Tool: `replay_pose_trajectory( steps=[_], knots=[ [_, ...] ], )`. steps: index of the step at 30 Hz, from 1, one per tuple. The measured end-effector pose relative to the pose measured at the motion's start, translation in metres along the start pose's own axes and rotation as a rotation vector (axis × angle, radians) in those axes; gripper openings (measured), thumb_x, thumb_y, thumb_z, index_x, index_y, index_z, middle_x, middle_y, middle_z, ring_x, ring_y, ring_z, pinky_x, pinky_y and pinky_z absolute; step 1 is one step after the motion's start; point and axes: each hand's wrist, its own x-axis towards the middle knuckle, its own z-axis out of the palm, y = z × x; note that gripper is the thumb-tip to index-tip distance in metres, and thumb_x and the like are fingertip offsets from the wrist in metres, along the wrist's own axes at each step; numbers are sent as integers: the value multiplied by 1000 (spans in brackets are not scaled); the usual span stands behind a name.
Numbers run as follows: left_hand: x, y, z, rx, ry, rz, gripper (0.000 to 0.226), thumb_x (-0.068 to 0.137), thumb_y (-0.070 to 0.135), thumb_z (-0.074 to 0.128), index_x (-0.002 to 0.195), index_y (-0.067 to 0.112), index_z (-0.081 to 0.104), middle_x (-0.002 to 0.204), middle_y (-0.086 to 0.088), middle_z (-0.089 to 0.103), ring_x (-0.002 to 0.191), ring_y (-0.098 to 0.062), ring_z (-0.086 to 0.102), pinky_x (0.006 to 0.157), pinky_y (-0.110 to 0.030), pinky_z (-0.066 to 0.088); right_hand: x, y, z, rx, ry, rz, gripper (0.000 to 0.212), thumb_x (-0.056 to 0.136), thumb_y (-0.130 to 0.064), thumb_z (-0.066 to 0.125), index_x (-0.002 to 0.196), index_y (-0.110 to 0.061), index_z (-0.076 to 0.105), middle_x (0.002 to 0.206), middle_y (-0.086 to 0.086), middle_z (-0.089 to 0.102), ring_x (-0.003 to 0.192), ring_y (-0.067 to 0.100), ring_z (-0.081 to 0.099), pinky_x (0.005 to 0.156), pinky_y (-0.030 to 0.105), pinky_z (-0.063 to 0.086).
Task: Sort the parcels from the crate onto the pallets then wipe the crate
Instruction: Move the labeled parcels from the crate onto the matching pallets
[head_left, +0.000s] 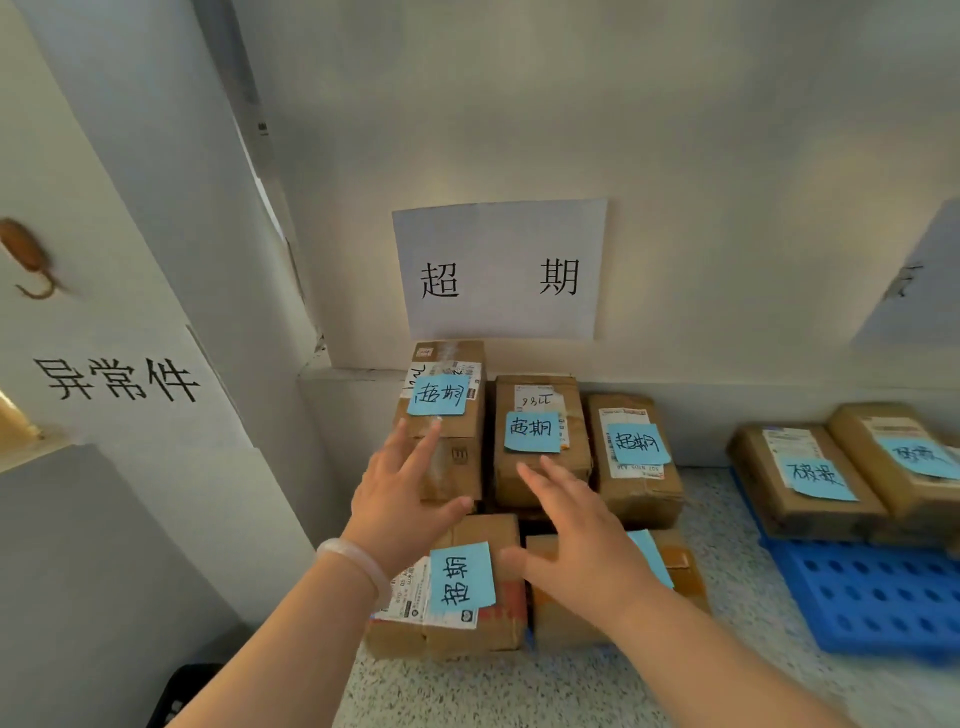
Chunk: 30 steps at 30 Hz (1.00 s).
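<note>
Several brown cardboard parcels with blue sticky notes lie against the wall under a white paper sign (501, 270). My left hand (405, 499) is spread, its fingers straight, over the tall back-left parcel (447, 441); whether it touches the box is not clear. My right hand (576, 535) is flat and open over the front-right parcel (680, 571), fingertips reaching toward the back-middle parcel (535, 410). A front-left parcel (467, 597) lies below my left wrist. Another parcel (636, 457) stands at the back right of the group. Neither hand holds anything.
A blue perforated pallet (872, 597) at the right carries two more labelled parcels (810, 483). A white panel with black characters (119, 379) stands at the left. A dark crate corner (182, 696) shows at the bottom left. The floor (519, 691) is speckled.
</note>
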Motion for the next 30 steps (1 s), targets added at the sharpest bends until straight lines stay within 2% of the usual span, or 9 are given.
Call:
replay_pose_trajectory(
  steps=[3, 8, 13, 20, 27, 30],
  knots=[
    [-29, 32, 12, 120, 4, 86, 93, 83, 61, 62, 151, 48, -1, 162, 10, -10, 150, -19, -4, 121, -49, 10, -42, 16, -9, -41, 27, 61, 93, 81, -68, 60, 151, -49, 3, 161, -21, -7, 149, 10, -4, 119, 40, 13],
    [-81, 106, 54, 270, -96, 276, 97, 82, 63, 61, 149, 50, -8, 162, 10, -14, 150, -17, -8, 120, -47, 2, -118, 50, -29, -104, 87, 132, 97, 78, -73, 58, 152, -48, 0, 162, -16, -7, 149, 12, -7, 120, 41, 6],
    [-141, 193, 109, 219, -218, 484, 95, 82, 64, 60, 148, 53, -9, 161, 11, -15, 150, -16, -8, 122, -49, 6, -232, 93, -64, -145, 143, 287, 97, 80, -73, 55, 152, -46, -2, 163, -10, -10, 150, 16, -7, 120, 39, 4],
    [-260, 336, 202, 172, -364, 851, 94, 83, 66, 57, 147, 53, -10, 162, 10, -15, 150, -16, -6, 121, -48, 7, -425, 155, -120, -208, 270, 628, 97, 80, -73, 54, 151, -47, -7, 163, -8, -14, 150, 17, -13, 120, 40, -2],
    [-387, 451, 276, 94, -498, 1153, 94, 82, 60, 61, 150, 51, -3, 163, 5, -4, 149, -19, 5, 121, -41, 11, -610, 187, -139, -232, 390, 943, 104, 79, -67, 62, 152, -45, -8, 162, -5, -17, 149, 19, -14, 120, 40, -3],
    [-429, 478, 298, 79, -550, 1228, 92, 83, 61, 60, 151, 49, -1, 163, 4, 0, 149, -20, 8, 120, -40, 13, -665, 199, -131, -193, 455, 1074, 103, 79, -66, 63, 152, -45, -8, 162, -6, -16, 150, 21, -10, 120, 42, 3]
  ],
)
